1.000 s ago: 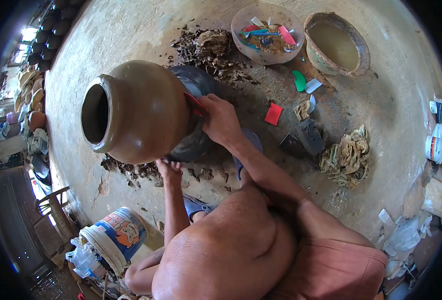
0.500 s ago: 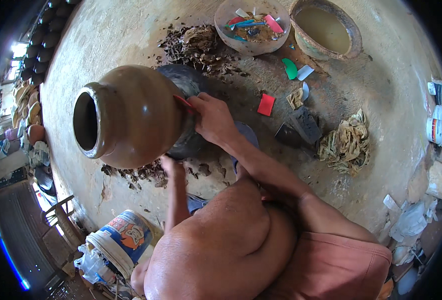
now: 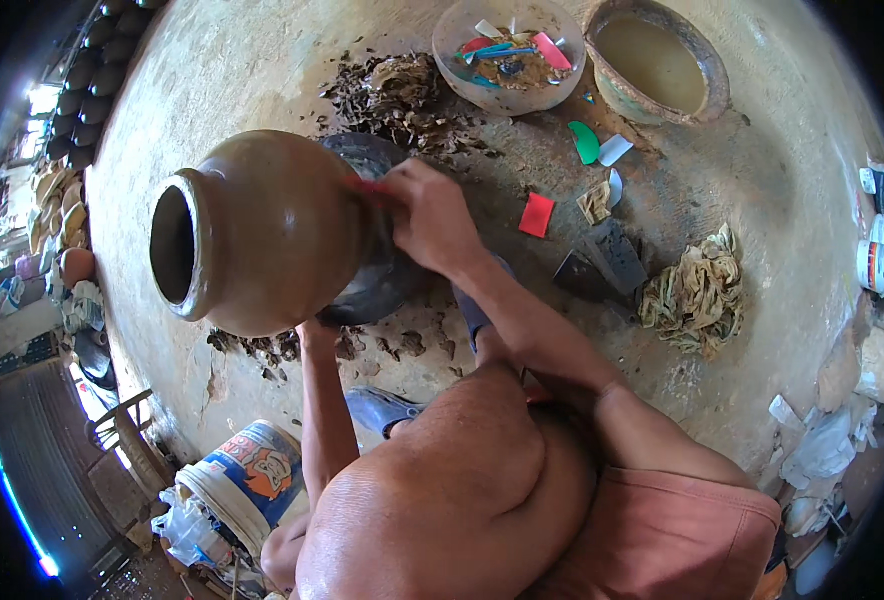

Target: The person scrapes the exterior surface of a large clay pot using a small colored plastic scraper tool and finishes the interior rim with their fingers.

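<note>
Brown clay pot [image 3: 262, 232] lies tilted; the right hand [image 3: 432, 215] pinches a red scraper [image 3: 370, 190] against it, the left hand [image 3: 314, 335], grip hidden, props below. Hard pressure could gouge the wall.

1. A round white bucket [image 3: 247, 490] with a blue and orange label sits well below the brown clay pot [image 3: 262, 230].
2. Small white tubs [image 3: 874, 262] with orange bands stand far right of the pot.

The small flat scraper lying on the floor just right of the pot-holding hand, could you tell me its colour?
Red scraper; the head view shows it clearly.
</note>
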Tool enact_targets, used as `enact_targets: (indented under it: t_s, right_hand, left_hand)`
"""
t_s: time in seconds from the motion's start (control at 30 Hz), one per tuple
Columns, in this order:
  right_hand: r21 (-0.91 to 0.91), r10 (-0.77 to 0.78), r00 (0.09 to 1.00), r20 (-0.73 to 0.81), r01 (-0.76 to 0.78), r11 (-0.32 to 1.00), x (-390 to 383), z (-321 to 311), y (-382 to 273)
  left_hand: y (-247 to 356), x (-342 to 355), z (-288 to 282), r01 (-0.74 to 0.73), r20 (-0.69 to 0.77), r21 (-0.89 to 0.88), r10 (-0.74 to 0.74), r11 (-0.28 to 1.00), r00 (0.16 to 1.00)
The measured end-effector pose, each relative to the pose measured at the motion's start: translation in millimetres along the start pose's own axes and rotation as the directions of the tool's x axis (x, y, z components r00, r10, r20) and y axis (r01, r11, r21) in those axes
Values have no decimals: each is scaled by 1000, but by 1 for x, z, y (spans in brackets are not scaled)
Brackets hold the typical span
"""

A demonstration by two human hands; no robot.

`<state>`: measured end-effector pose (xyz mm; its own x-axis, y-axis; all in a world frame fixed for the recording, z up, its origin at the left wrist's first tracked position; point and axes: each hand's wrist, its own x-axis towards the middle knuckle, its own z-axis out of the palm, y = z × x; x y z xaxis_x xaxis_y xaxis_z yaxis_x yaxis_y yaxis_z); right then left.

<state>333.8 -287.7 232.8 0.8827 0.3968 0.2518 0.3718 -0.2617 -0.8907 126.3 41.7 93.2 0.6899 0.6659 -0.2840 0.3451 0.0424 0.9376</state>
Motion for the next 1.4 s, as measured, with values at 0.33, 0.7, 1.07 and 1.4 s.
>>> enact_targets:
  t_s: [0.33, 0.7, 1.07, 1.4]
  right_hand:
    - [166, -90, 989, -119, 109, 980, 39, 6, 23]
    - [261, -95, 977, -192, 144, 954, 26, 7, 12]
    - [185, 16, 981, -191, 20, 982, 8, -2, 9]
    - [222, 23, 982, -187, 20, 975, 4, 11, 1]
  left_hand:
    - [-32, -119, 135, 461, -36, -537, -565, 706, 824]
    - [-2, -32, 43, 113, -20, -445, -136, 889, 991]
    - [33, -94, 107, 518, 90, -597, -590, 612, 802]
    - [-26, -150, 167, 702, 417, -498, -570, 509, 708]
